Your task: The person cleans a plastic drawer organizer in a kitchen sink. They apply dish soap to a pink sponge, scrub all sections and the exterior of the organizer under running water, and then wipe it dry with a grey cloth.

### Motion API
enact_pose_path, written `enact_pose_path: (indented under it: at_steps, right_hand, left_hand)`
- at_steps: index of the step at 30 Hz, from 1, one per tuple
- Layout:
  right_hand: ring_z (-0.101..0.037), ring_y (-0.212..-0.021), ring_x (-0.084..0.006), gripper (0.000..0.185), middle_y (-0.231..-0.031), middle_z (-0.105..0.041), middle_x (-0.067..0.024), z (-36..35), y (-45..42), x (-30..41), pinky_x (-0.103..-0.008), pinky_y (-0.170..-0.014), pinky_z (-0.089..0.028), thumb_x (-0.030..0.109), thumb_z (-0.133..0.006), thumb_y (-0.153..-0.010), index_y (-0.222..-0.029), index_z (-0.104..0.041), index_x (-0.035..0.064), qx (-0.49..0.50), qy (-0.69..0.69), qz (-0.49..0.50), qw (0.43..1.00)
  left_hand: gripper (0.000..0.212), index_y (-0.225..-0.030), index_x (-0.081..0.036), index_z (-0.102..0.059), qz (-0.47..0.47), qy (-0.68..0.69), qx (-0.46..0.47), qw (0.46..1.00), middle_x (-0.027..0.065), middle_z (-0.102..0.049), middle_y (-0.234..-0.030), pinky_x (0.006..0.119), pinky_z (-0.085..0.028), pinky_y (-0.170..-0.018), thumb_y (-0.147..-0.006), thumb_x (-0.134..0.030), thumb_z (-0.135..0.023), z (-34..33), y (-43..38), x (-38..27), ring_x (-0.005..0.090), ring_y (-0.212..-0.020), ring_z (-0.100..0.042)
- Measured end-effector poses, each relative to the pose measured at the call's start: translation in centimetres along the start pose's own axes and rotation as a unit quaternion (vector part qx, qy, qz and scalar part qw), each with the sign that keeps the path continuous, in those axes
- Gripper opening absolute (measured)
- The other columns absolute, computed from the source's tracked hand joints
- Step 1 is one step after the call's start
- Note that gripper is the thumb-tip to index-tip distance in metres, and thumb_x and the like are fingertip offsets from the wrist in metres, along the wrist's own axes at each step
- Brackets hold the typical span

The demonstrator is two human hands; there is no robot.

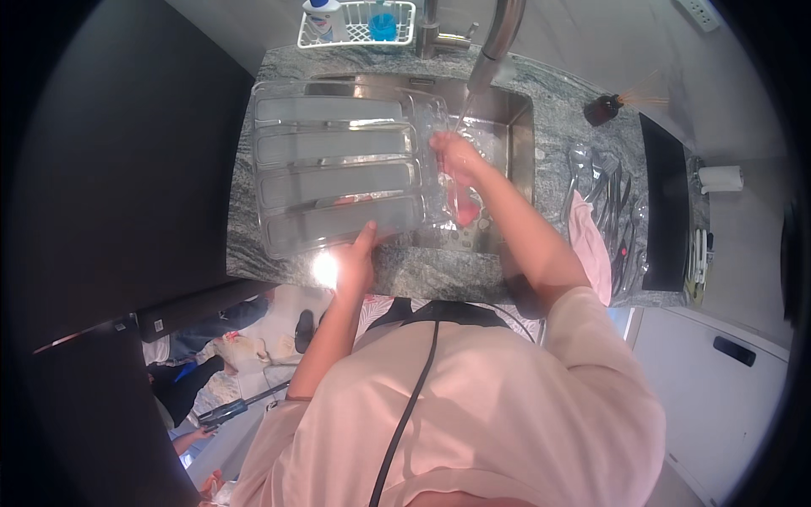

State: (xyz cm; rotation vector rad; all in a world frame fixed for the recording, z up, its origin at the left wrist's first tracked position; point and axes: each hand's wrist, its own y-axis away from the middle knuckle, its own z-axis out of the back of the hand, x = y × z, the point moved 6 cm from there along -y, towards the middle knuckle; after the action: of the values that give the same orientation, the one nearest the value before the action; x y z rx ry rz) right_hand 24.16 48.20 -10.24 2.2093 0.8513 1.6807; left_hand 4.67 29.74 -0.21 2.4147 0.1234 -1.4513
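Note:
A clear plastic cutlery tray (336, 180) with several long compartments is tilted over the sink's left side. My left hand (358, 263) grips its near edge, thumb on top and fingers showing through the plastic underneath. My right hand (459, 158) is curled at the tray's right end, beneath the pull-out tap (494, 44), from which a thin stream of water runs. Something pink (466, 210), perhaps a cloth, shows below my right hand, partly behind the tray. Wet patches and droplets cover the floor of the steel sink (521, 139).
Spoons, forks and knives (611, 196) lie on the stone counter at right, beside a pink cloth (589, 247). A reed diffuser (602, 110) stands behind them. A white basket (356, 43) holds bottles. Another person's hand (201, 433) is at lower left, near a dark long-handled tool (222, 413).

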Motion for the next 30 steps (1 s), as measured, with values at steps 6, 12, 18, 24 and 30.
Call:
enact_pose_path:
  at_steps: [6, 12, 18, 24, 30]
  right_hand:
    - [-0.056, -0.091, -0.0198, 0.053, -0.112, -0.057, -0.0078, -0.1, 5.2, -0.9, -0.0365, -0.076, -0.048, 0.015, -0.062, -0.089, -0.136, -0.041, 0.0035, -0.034, 0.028, -0.079, 0.996]
    - [-0.055, -0.079, -0.0159, 0.033, -0.092, -0.059, -0.0034, 0.7, 2.8, 2.7, -0.0351, -0.066, -0.049, 0.013, -0.053, -0.091, -0.123, -0.05, 0.0087, 0.038, 0.089, -0.019, 0.995]
    - [-0.057, -0.095, -0.0208, 0.046, -0.106, -0.058, -0.0078, 1.7, 3.3, 6.4, -0.0392, -0.076, -0.051, 0.01, -0.048, -0.091, -0.137, -0.042, 0.0132, -0.062, 0.135, 0.048, 0.988]
    - [-0.054, -0.091, -0.0191, 0.053, -0.106, -0.056, -0.009, 2.9, 4.9, 7.0, -0.0375, -0.074, -0.047, 0.012, -0.056, -0.09, -0.14, -0.039, 0.019, -0.097, 0.215, 0.078, 0.969]
    - [-0.053, -0.091, -0.0185, 0.056, -0.102, -0.055, -0.0086, 4.4, 6.1, 6.4, -0.0357, -0.069, -0.048, 0.01, -0.06, -0.089, -0.14, -0.039, 0.0179, -0.108, 0.214, 0.083, 0.967]
  left_hand:
    - [0.054, -0.133, -0.009, -0.038, -0.021, 0.055, 0.015, 0.998, 0.0154, -0.05, -0.129, 0.041, -0.052, -0.091, -0.084, 0.005, -0.057, -1.4, -2.3, -0.2, 0.0257, -0.115, -0.052]
    - [0.056, -0.133, -0.006, -0.038, -0.045, 0.058, 0.04, 0.996, 0.0174, -0.048, -0.129, 0.041, -0.054, -0.089, -0.083, 0.007, -0.057, -1.9, -3.1, -1.1, 0.0267, -0.111, -0.054]
    - [0.051, -0.133, -0.004, -0.037, 0.009, 0.044, 0.052, 0.998, 0.0207, -0.048, -0.126, 0.048, -0.055, -0.088, -0.085, 0.0, -0.055, -2.8, -4.0, -1.0, 0.0307, -0.115, -0.054]
    - [0.051, -0.133, -0.005, -0.036, 0.081, 0.102, 0.065, 0.989, 0.0194, -0.049, -0.123, 0.052, -0.054, -0.088, -0.087, -0.009, -0.056, -3.8, -3.2, -0.1, 0.0329, -0.113, -0.054]
    - [0.052, -0.134, -0.006, -0.036, 0.111, 0.122, 0.066, 0.984, 0.0188, -0.05, -0.123, 0.054, -0.053, -0.09, -0.086, -0.011, -0.056, -3.7, -3.0, 0.9, 0.0352, -0.113, -0.054]
